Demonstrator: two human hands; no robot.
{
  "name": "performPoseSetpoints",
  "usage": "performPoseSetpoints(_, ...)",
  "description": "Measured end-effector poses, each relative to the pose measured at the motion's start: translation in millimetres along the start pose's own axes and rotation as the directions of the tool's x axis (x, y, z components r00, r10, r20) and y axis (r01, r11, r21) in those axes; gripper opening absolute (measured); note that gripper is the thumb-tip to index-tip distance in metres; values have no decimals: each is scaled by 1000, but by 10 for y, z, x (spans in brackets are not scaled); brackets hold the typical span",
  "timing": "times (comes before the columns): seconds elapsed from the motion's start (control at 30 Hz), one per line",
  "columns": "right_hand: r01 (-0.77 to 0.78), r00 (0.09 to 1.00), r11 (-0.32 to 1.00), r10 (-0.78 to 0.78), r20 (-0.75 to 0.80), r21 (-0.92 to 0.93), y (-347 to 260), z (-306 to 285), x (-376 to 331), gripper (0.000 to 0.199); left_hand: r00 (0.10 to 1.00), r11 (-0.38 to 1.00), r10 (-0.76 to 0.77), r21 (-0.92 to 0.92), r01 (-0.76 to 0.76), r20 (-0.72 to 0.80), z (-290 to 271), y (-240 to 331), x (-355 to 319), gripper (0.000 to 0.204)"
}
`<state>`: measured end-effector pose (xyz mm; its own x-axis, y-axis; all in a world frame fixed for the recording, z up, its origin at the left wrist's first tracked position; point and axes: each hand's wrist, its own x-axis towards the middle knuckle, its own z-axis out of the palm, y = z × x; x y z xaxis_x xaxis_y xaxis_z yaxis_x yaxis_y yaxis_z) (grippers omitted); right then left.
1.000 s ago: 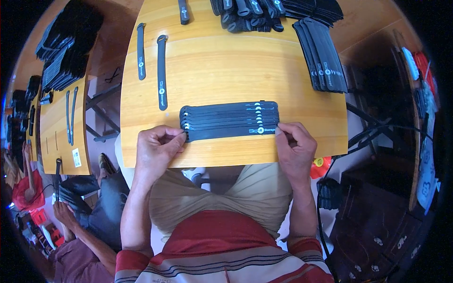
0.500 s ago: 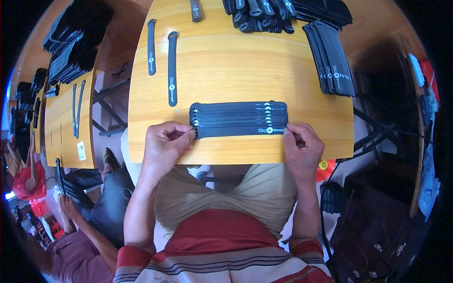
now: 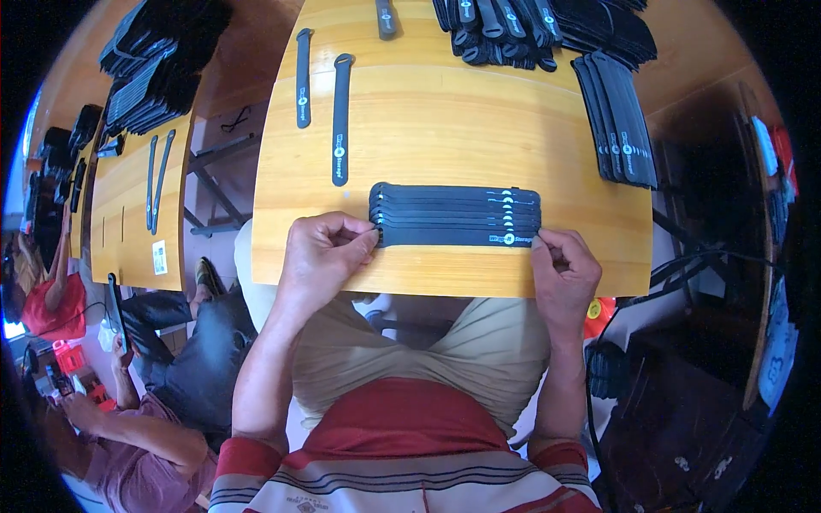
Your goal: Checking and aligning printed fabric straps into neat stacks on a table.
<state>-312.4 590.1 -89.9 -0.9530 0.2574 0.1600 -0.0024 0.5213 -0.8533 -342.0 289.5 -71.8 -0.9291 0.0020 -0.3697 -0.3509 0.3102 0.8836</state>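
Note:
Near the table's front edge lies a fanned row of black cable straps point(image 3: 445, 237), overlapped lengthwise so that each one's edge shows, with white print at their right ends. My left hand point(image 3: 321, 256) is closed, thumb and forefinger pinching the left end of the nearest strap. At the opposite end, my right hand point(image 3: 566, 269) pinches the same strap's right corner between thumb and fingers. Beyond my left hand, a single black strap point(image 3: 341, 120) with a looped tip lies lengthwise on the wood, and a shorter-looking one point(image 3: 304, 81) lies left of it.
A wooden table point(image 3: 462, 128) carries a heap of bundled straps point(image 3: 500, 34) at the back and a fanned stack point(image 3: 614, 120) at the right. Another strap point(image 3: 386, 19) lies far back. On the left, a co-worker point(image 3: 150, 445) sits by a second table point(image 3: 137, 256).
The whole view has shifted, so the table and straps sit further right in the picture. Both my hands keep their pinch on the strap. The co-worker's arms have moved.

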Motion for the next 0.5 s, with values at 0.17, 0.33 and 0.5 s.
performPoseSetpoints(0.17, 19, 1000, 999, -19, 4, -30, -7, -6, 3, 9, 999, 999, 32, -16, -32, -7, 13, -12, 1, 8)
performPoseSetpoints(0.33, 15, 1000, 999, -15, 12, -36, -35, -8, 2, 9, 1000, 1000, 20, -16, -20, 4, 5, -34, 17, 8)
performPoseSetpoints(0.5, 35, 999, 998, -35, 8, -47, 19, -1, 1, 9, 999, 999, 42, 11, -42, 4, 4, -54, 26, 8)
